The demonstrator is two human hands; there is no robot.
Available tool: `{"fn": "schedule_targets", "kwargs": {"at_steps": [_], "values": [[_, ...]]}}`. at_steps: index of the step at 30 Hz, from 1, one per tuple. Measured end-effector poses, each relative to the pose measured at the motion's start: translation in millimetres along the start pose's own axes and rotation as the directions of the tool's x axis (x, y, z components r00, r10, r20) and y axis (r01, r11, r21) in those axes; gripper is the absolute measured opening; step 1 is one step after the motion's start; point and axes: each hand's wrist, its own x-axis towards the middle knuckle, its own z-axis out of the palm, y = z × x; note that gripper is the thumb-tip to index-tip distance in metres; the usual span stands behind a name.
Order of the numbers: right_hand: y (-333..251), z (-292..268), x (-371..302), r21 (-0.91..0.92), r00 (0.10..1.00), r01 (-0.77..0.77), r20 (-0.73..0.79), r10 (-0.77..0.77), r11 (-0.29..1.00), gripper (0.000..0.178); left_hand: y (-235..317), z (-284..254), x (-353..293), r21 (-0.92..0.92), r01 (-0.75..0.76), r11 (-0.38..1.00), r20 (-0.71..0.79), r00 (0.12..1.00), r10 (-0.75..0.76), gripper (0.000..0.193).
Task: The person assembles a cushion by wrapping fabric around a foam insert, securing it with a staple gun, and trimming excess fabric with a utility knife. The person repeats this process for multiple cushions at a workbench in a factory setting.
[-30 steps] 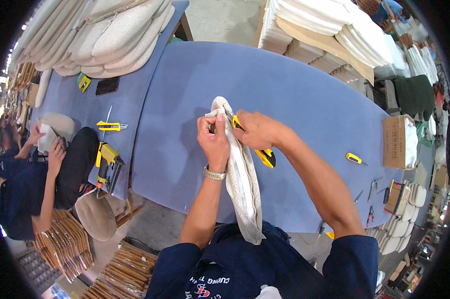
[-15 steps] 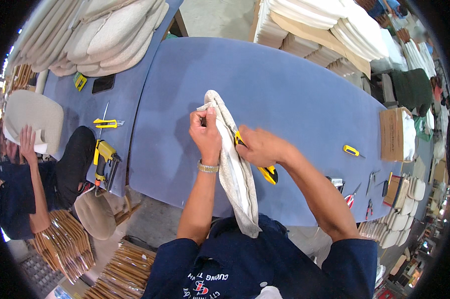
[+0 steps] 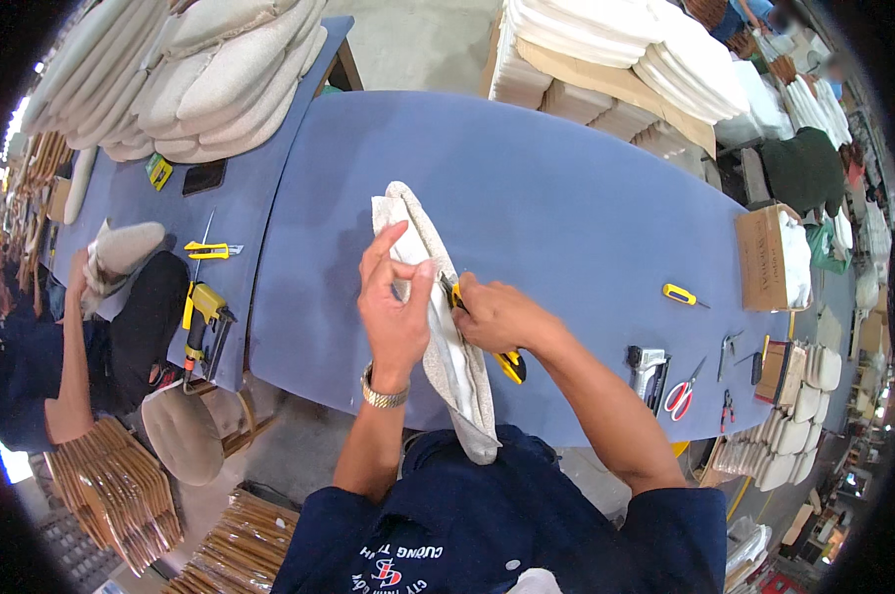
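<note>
A beige fabric seat cushion (image 3: 472, 391) stands on edge in front of me, its lower end against my shirt. Its white inner side faces left, and a fabric flap sticks out at the upper end. My left hand (image 3: 393, 317) is by that white side with thumb and forefinger apart, gripping nothing that I can see. My right hand (image 3: 507, 317) is closed round a yellow and black utility knife (image 3: 512, 366) at the cushion's right edge. The knife's front end is mostly hidden by my fingers and the cushion.
On the blue table (image 3: 546, 198) lie a yellow screwdriver (image 3: 679, 294), a staple gun (image 3: 647, 371), red-handled scissors (image 3: 679, 399) and pliers (image 3: 728, 410). The left table holds another knife (image 3: 213, 249), a yellow nail gun (image 3: 208, 309) and stacked cushions (image 3: 240, 79). A co-worker (image 3: 42, 366) handles a cushion there.
My left hand has let go of the fabric edge, and its fingers have spread. The knife hand stays at the cushion's right edge. The co-worker has turned their cushion. My view has shifted slightly.
</note>
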Motion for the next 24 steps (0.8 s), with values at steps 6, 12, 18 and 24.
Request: {"fn": "schedule_targets", "kwargs": {"at_steps": [6, 12, 18, 24], "values": [[12, 11, 10, 0.006, 0.996, 0.055, -0.067, -0.055, 0.998, 0.038, -38, -5, 1, 0.110, 0.158, 0.981, 0.075, 0.983, -0.166, 0.026], [5, 9, 10, 0.002, 0.998, 0.013, -0.058, -0.013, 1.000, 0.042, -34, 18, -5, 0.436, -0.060, 0.898, 0.201, 0.979, -0.032, 0.025], [17, 8, 11, 0.054, 0.997, 0.037, -0.063, -0.034, 0.998, 0.039, -47, 12, 16, 0.127, 0.224, 0.966, 0.154, 0.958, -0.242, 0.023], [13, 10, 11, 0.074, 0.999, 0.021, -0.041, -0.018, 0.997, 0.042, -52, -1, 0, 0.086, -0.130, 0.988, 0.117, 0.986, 0.120, 0.039]]}}
